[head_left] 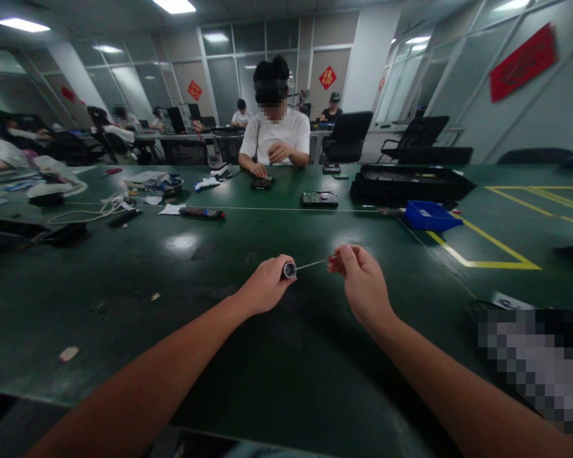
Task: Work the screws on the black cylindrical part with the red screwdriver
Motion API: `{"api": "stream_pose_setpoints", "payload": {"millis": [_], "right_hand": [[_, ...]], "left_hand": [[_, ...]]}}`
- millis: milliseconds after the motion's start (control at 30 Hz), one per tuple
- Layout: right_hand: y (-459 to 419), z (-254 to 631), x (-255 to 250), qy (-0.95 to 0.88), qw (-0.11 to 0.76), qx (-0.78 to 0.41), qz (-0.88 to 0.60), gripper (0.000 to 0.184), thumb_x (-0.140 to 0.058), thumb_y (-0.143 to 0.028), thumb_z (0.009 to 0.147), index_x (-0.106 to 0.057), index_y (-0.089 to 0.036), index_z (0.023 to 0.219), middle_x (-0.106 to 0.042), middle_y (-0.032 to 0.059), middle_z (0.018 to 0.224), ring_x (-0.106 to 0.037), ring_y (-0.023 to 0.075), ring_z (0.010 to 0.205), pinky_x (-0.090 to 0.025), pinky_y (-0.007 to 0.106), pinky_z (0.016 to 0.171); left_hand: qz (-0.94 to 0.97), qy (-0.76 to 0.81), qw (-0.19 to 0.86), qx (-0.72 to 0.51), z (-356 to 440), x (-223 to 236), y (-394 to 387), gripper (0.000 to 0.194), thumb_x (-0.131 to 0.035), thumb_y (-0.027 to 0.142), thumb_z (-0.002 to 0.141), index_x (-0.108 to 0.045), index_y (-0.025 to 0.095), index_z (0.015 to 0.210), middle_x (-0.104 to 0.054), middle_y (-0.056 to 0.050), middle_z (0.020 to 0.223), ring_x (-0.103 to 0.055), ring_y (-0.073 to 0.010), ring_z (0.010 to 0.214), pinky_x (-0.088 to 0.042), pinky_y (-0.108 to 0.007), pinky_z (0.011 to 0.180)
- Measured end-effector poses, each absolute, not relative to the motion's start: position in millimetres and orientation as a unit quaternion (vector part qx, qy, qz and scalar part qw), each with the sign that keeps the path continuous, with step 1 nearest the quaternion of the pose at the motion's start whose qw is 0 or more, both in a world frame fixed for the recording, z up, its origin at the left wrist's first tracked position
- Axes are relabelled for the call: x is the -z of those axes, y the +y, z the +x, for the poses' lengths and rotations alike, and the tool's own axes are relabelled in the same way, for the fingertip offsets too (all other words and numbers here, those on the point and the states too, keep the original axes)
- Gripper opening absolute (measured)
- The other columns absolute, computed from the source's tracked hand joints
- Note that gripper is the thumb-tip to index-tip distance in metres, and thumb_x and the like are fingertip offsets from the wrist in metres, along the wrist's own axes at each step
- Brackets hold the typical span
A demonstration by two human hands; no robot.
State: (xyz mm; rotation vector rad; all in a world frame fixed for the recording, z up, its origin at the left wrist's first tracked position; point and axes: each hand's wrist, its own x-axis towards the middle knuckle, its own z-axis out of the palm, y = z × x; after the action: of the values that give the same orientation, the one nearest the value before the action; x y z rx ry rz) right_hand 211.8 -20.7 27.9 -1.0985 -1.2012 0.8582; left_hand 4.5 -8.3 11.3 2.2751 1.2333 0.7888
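Observation:
My left hand (268, 285) is closed round a short dark cylinder (290, 270) whose open, silver-rimmed end faces me. The rest of the cylinder is hidden by my fingers. My right hand (363, 280) pinches one end of a thin metal rod (311, 263) between thumb and fingers. The rod's other end points left and meets the rim of the cylinder; whether it goes inside I cannot tell. Both hands are raised over the green table (248, 394), near its middle.
Across the table a person (277, 130) in a white shirt handles a small dark device (262, 182). A hard drive (319, 199), a black case (410, 184) and a blue tray (432, 216) lie beyond my hands. Cables (93, 210) and a dark tool (201, 213) lie left.

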Motion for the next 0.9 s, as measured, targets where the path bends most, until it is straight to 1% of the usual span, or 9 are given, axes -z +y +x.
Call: {"api": "stream_pose_setpoints", "payload": {"millis": [200, 367, 500, 533, 567, 633, 700, 733, 900], "right_hand": [[-35, 205, -37, -0.617, 0.548, -0.270, -0.497, 0.026, -0.049, -0.043, 0.097, -0.060, -0.019, 0.096, -0.069, 0.0049, 0.083, -0.067, 0.0190, 0.076, -0.051, 0.036, 0.075], [-42, 205, -41, -0.661, 0.520, -0.212, -0.498, 0.025, -0.051, -0.043, 0.096, -0.063, -0.021, 0.099, -0.073, 0.0048, 0.084, -0.070, 0.0198, 0.077, -0.051, 0.034, 0.071], [-48, 206, -46, -0.706, 0.461, -0.096, -0.528, 0.031, -0.064, -0.050, 0.087, -0.064, -0.022, 0.075, -0.065, -0.0001, 0.062, -0.061, 0.0158, 0.054, -0.044, 0.030, 0.057], [-48, 206, -47, -0.714, 0.452, -0.081, -0.529, 0.032, -0.065, -0.050, 0.087, -0.063, -0.021, 0.072, -0.064, -0.0005, 0.060, -0.059, 0.0149, 0.052, -0.043, 0.029, 0.055], [-49, 206, -47, -0.721, 0.448, -0.077, -0.524, 0.029, -0.064, -0.048, 0.088, -0.064, -0.021, 0.076, -0.065, -0.0002, 0.062, -0.059, 0.0148, 0.052, -0.043, 0.029, 0.055], [-50, 206, -47, -0.739, 0.442, -0.095, -0.500, 0.021, -0.057, -0.040, 0.093, -0.064, -0.021, 0.095, -0.069, 0.0019, 0.073, -0.064, 0.0162, 0.061, -0.046, 0.029, 0.059], [-50, 206, -46, -0.754, 0.435, -0.120, -0.477, 0.022, -0.051, -0.032, 0.096, -0.058, -0.020, 0.112, -0.071, 0.0036, 0.083, -0.068, 0.0180, 0.073, -0.049, 0.031, 0.067], [-50, 206, -46, -0.760, 0.431, -0.129, -0.469, 0.023, -0.049, -0.030, 0.096, -0.056, -0.020, 0.115, -0.071, 0.0040, 0.085, -0.068, 0.0186, 0.076, -0.049, 0.031, 0.070], [-51, 206, -46, -0.758, 0.427, -0.138, -0.473, 0.020, -0.046, -0.036, 0.098, -0.062, -0.023, 0.099, -0.070, 0.0041, 0.083, -0.067, 0.0203, 0.075, -0.048, 0.035, 0.070]], "left_hand": [[0.810, 0.452, 0.244, -0.283, 5, -11, -11, 0.015, -0.058, 0.025, 0.092, -0.053, 0.021, 0.106, -0.061, -0.003, 0.097, -0.057, -0.0202, 0.090, -0.044, -0.034, 0.079], [0.802, 0.457, 0.252, -0.290, 5, -11, -12, 0.015, -0.057, 0.025, 0.092, -0.053, 0.021, 0.106, -0.062, -0.003, 0.098, -0.058, -0.0201, 0.090, -0.045, -0.034, 0.080], [0.806, 0.449, 0.255, -0.288, 4, -8, -10, 0.015, -0.058, 0.025, 0.092, -0.053, 0.021, 0.105, -0.061, -0.002, 0.096, -0.058, -0.0199, 0.089, -0.045, -0.034, 0.079], [0.809, 0.446, 0.255, -0.286, 4, -7, -10, 0.015, -0.058, 0.026, 0.092, -0.053, 0.021, 0.105, -0.061, -0.002, 0.096, -0.058, -0.0198, 0.089, -0.044, -0.033, 0.079], [0.811, 0.444, 0.255, -0.284, 4, -7, -10, 0.014, -0.057, 0.026, 0.092, -0.053, 0.021, 0.105, -0.061, -0.002, 0.096, -0.057, -0.0198, 0.089, -0.044, -0.033, 0.079], [0.811, 0.444, 0.256, -0.281, 3, -7, -10, 0.013, -0.057, 0.025, 0.092, -0.054, 0.021, 0.104, -0.061, -0.002, 0.095, -0.057, -0.0197, 0.089, -0.044, -0.033, 0.078], [0.812, 0.445, 0.254, -0.278, 4, -8, -10, 0.011, -0.057, 0.025, 0.092, -0.054, 0.020, 0.101, -0.061, -0.002, 0.094, -0.057, -0.0195, 0.088, -0.044, -0.033, 0.077], [0.813, 0.446, 0.252, -0.277, 4, -9, -10, 0.010, -0.057, 0.024, 0.091, -0.054, 0.020, 0.100, -0.061, -0.002, 0.093, -0.057, -0.0194, 0.088, -0.044, -0.033, 0.077], [0.811, 0.449, 0.252, -0.278, 5, -9, -9, 0.010, -0.057, 0.024, 0.091, -0.055, 0.020, 0.100, -0.061, -0.002, 0.092, -0.057, -0.0193, 0.087, -0.044, -0.033, 0.077]]}}
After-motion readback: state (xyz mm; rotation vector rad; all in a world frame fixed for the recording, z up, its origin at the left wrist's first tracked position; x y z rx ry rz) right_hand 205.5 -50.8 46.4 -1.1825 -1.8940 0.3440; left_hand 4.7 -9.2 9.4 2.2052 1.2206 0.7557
